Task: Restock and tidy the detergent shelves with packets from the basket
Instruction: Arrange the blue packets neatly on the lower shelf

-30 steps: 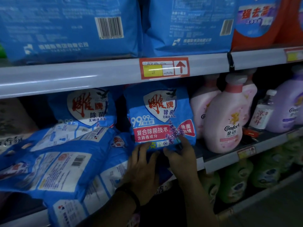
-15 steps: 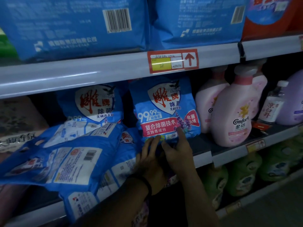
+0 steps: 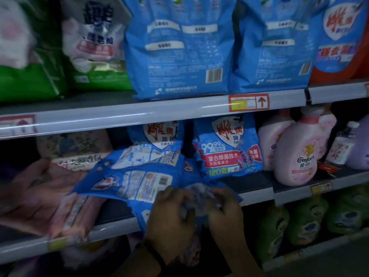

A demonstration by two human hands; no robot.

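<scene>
An upright blue detergent packet [image 3: 227, 150] stands on the middle shelf [image 3: 257, 193], and a second upright one [image 3: 159, 134] is behind and to its left. Several blue packets [image 3: 135, 176] lie toppled flat over the shelf front. My left hand [image 3: 171, 214] and my right hand [image 3: 225, 208] are side by side at the shelf edge below the upright packet. Both pinch the crumpled, blurred end of a lying blue packet [image 3: 199, 196]. A dark band circles my left wrist. The basket is not in view.
Pink packets [image 3: 40, 188] lie flat at the left of the same shelf. Pink softener bottles [image 3: 295, 156] and a small bottle [image 3: 339, 148] stand to the right. Large blue bags [image 3: 179, 47] and green-pink bags [image 3: 89, 43] fill the upper shelf. Green bottles [image 3: 305, 220] sit below.
My hands have dropped from the base of the upright blue packet to a lying packet at the shelf edge and closed on it. The view has tilted up and to the left.
</scene>
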